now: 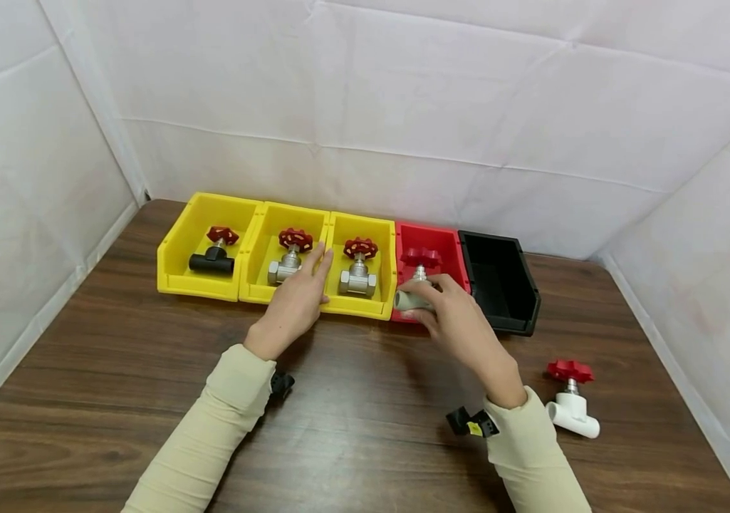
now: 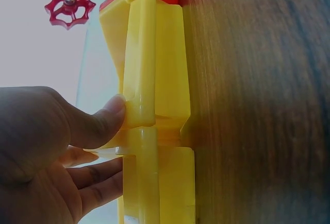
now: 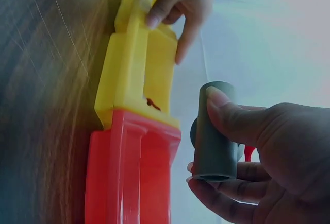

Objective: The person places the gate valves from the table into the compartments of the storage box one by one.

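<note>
My right hand (image 1: 467,331) grips a grey plastic pipe valve (image 1: 411,299) with a red handwheel, held over the front of the red bin (image 1: 453,251). In the right wrist view, thumb and fingers close round its grey tube (image 3: 215,141). My left hand (image 1: 290,306) rests at the divider between two yellow bins, its fingers fairly straight. The left wrist view has the thumb against a yellow bin's rim (image 2: 139,80). Those bins hold metal valves (image 1: 358,280) with red handwheels, one on each side of the left hand.
Farthest left, another yellow bin (image 1: 175,260) contains a black valve (image 1: 212,262) with a red handle. A black bin (image 1: 499,278) adjoins the red one on the right. On the wooden table (image 1: 365,427), a white valve (image 1: 572,413) with a red handwheel lies near my right forearm.
</note>
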`<state>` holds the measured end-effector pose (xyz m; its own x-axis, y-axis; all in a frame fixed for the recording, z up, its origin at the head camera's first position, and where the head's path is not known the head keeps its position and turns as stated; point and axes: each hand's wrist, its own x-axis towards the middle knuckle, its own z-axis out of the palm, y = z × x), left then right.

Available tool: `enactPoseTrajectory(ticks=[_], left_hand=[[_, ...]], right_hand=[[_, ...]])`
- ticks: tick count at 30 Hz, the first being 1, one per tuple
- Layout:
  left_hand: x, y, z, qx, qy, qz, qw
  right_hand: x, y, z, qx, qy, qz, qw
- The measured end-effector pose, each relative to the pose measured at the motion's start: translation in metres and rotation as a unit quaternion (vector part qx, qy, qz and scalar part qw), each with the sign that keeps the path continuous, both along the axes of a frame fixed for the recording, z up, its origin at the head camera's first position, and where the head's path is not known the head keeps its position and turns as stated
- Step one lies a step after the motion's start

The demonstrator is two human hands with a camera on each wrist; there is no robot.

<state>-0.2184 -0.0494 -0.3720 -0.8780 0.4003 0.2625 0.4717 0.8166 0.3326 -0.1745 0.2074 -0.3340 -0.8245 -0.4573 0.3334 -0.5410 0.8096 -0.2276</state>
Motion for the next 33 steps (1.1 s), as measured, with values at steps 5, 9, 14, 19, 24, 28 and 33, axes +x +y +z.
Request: enactPoseTrajectory(ticks=[5,9,14,19,24,28,33], left_hand=[[0.0,0.0,0.0,0.001,0.003,0.001,1.0],[0.0,0.0,0.0,0.002,0.004,0.002,1.0],[0.0,0.0,-0.001,0.007,0.005,0.0,1.0],[-0.001,0.0,-0.003,0.006,0.016,-0.001,0.9999],[0.0,0.0,-0.003,0.008,0.016,-0.001,0.9998],[0.0,0.0,-0.002,0.008,0.014,0.0,0.9999],[0.0,0.0,-0.001,0.001,0.015,-0.002,0.9999]], right_hand=[[-0.011,0.006,0.0,-0.013,-0.007,-0.013,0.9998],[-0.021,0.009,-0.001,-0.011,-0.02,-0.023,0.9995],[-0.031,0.013,-0.003,-0.005,-0.048,-0.04,0.998],[-0.041,0.016,-0.006,-0.002,-0.064,-0.053,0.9966],[-0.05,0.017,-0.011,0.016,-0.073,-0.054,0.9958],[-0.056,0.015,-0.015,0.038,-0.092,-0.059,0.9933],[-0.062,0.014,-0.017,0.055,-0.106,-0.056,0.9912]])
